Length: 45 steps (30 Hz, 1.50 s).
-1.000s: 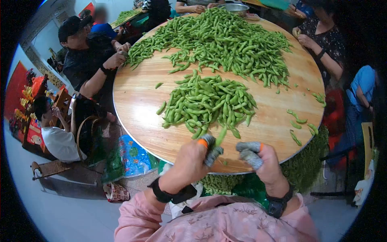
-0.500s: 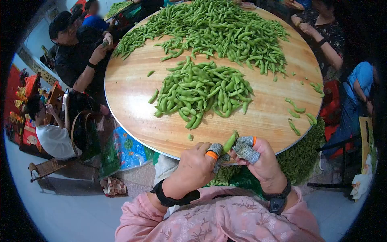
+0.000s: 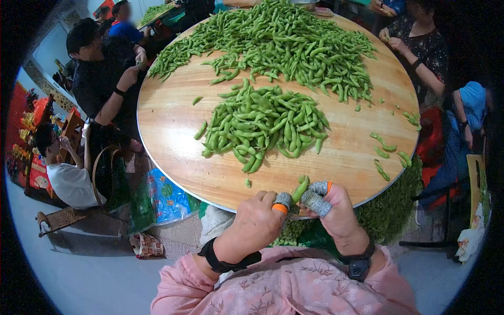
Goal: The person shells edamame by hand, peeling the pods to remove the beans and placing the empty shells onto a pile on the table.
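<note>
A green soybean pod (image 3: 301,190) stands tilted between my hands, just over the near edge of the round table. My left hand (image 3: 254,218) pinches its lower left side; grey knitted finger covers with an orange band sit on the thumb and finger. My right hand (image 3: 338,212) closes on the pod from the right, wearing similar grey covers. The pod's lower end is hidden by the fingers. Beyond them lies a small heap of pods (image 3: 268,123), with a larger mound of pods (image 3: 294,42) behind it.
The round wooden table (image 3: 173,142) has stray pods (image 3: 386,152) at its right. Below its near edge are shelled-looking green pieces (image 3: 294,231) and a green pile (image 3: 394,199). Other people sit around, including one in black (image 3: 100,79) at left. A blue plastic bag (image 3: 168,194) lies on the floor.
My right fingers have shifted their hold around the pod, and the pod sits slightly lower. The left hand has barely moved.
</note>
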{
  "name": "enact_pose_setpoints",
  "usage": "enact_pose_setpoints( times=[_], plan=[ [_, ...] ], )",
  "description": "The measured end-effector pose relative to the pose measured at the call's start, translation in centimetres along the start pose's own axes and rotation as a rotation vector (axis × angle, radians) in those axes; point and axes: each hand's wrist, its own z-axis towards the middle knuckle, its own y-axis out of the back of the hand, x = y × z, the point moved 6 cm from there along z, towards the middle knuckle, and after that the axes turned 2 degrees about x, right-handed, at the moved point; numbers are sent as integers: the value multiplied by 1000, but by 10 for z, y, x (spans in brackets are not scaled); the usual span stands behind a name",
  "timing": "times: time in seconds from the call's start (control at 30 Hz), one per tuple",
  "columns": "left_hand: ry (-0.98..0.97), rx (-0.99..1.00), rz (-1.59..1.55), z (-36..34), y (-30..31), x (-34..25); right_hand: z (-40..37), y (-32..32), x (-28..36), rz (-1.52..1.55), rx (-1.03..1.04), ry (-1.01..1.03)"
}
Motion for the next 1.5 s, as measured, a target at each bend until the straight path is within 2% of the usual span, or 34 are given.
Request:
enact_pose_setpoints(
  times=[0.13,0.2,0.23,0.3,0.33,0.4,0.47,0.53,0.6,0.73,0.83,0.87,0.93,1.03,1.1,1.13,1.2,1.27,1.33,1.37,1.43,1.47,1.5],
  plan=[
    [23,-39,-21,-2,-9,5,3,2,-2,-103,-9,27],
    [58,-106,-280,-5,-11,13,5,1,-7,-51,53,46],
    [57,-112,-275,-7,-13,11,5,2,-10,-53,57,52],
    [145,-130,-673,-9,-17,16,4,-1,-8,-14,105,167],
    [145,-139,-665,-8,-17,15,4,-3,-7,-14,115,174],
    [214,-157,-922,-7,-20,19,4,-5,-6,96,120,138],
    [269,-107,-926,-7,-26,22,7,-3,-2,21,111,92],
    [219,-131,-779,-3,-20,16,5,-2,-1,-51,85,24],
    [300,-37,-694,-4,-21,15,3,-6,1,-106,99,16],
    [192,-79,-951,-1,-18,15,3,-4,3,-136,164,102],
    [99,-162,-1102,-1,-17,14,4,-7,0,37,216,109],
    [100,-160,-1103,-3,-17,16,5,-6,-3,89,254,112],
    [277,2,-1355,-10,-31,21,5,-6,-5,142,289,112],
    [345,39,-1399,-8,-31,20,4,-6,-6,182,269,47],
    [369,7,-1333,-7,-30,21,3,-8,-2,-28,224,58],
    [392,-24,-1267,-7,-30,23,3,-9,-2,-28,223,55],
    [389,-68,-1202,-4,-30,22,2,-9,5,-249,179,149],
    [385,-110,-1137,-4,-30,22,2,-10,5,-253,166,137],
    [454,-93,-1235,-6,-38,24,2,-9,5,-256,151,128],
    [454,-90,-1235,-7,-41,25,3,-6,6,-273,125,124],
    [265,-90,-1014,-5,-35,22,2,-1,6,-291,98,119],
    [263,-91,-1013,-5,-33,22,3,3,5,-331,61,101],
    [357,-123,-1046,-8,-30,26,3,6,5,-370,23,85]
  ],
)
